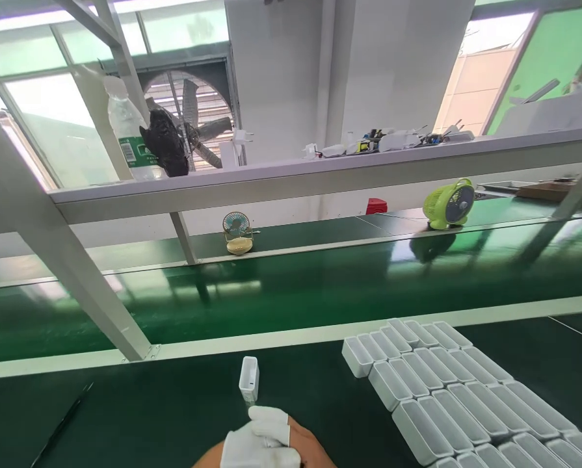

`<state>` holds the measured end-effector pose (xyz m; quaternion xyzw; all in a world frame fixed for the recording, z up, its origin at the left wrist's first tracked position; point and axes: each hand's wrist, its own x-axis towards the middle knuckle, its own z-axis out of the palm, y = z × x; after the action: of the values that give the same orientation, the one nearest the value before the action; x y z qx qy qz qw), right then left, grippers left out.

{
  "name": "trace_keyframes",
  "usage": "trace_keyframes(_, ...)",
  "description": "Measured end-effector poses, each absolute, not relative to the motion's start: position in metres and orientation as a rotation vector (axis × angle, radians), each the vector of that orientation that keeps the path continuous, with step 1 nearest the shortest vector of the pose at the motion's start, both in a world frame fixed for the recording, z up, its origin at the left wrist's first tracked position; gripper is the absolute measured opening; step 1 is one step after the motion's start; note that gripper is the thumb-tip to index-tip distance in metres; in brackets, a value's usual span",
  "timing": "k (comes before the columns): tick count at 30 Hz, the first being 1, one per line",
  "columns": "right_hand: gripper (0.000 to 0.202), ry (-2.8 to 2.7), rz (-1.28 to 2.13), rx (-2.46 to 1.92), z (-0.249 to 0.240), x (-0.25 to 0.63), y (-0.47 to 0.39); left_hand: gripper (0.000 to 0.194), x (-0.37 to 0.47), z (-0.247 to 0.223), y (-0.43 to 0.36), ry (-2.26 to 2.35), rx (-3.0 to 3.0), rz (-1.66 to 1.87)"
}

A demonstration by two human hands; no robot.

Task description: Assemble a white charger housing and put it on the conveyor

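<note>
Fingers [266, 422] near white casing [248, 380]; casing rows [447, 390] right

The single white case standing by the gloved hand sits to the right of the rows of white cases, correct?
Not quite. In the head view the single white case stands just beyond the gloved hand, but to the left of the rows of white cases, not the right.

Bright window [51, 123] daylight, glare on belt [291, 286], warped edges

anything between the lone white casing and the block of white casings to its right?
Nothing: in the head view, only bare dark green mat separates the upright single casing from the casing rows.
</note>
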<state>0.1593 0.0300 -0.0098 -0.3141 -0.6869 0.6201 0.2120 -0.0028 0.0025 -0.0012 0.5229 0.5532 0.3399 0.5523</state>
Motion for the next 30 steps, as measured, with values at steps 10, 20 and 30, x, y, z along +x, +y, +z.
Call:
trace_keyframes(10, 0.059, -1.508, 1.609, -0.785, -0.006, 0.153, 0.02, 0.047, -0.01, -0.009, 0.017, 0.55, 0.891, 0.705)
trace_keyframes(20, 0.052, -1.219, 1.684, -0.878, -0.006, 0.148, 0.027, 0.036, -0.011, -0.009, 0.017, 0.581, 0.824, 0.71)
trace_keyframes(30, 0.041, -0.855, 1.804, -0.766, -0.009, 0.143, 0.037, 0.034, -0.012, -0.003, 0.017, 0.637, 0.832, 0.648)
